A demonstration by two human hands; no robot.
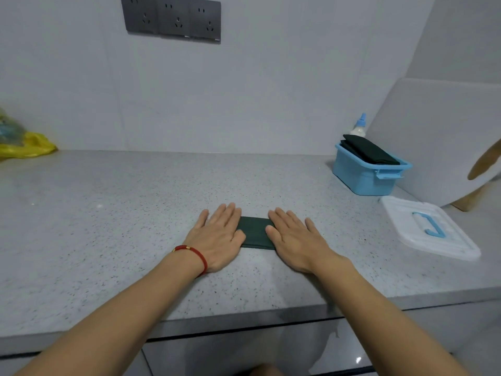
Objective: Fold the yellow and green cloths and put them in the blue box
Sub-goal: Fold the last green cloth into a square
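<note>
I have both palms flat on the folded green cloth [256, 232] at the centre of the frame, the left hand [218, 238] on its left end and the right hand [295, 240] on its right end, fingers straight and spread, gripping nothing; I judge this is to press the creases down so the small dark rectangle keeps its shape when lifted. Only the middle strip of the cloth shows between my hands, lying on the speckled grey countertop [135, 213] close to its front edge. The blue box [363, 175] stands open at the right of the frame, against the back wall, well apart from the cloth, and a dark folded cloth [370, 151] already lies across its top, sticking up above the rim; I cannot tell whether a yellow one is under it. Its white lid [431, 229] with a blue handle lies flat on the counter just in front of the box, at the right edge of the frame, out of the way of a straight carry. A small bottle with a blue cap [359, 126] stands behind the box. A yellow plastic bag [27, 146] sits at the far left, and a grey socket panel [172, 19] is on the wall at the upper left. Nothing stands between the cloth and the box.
</note>
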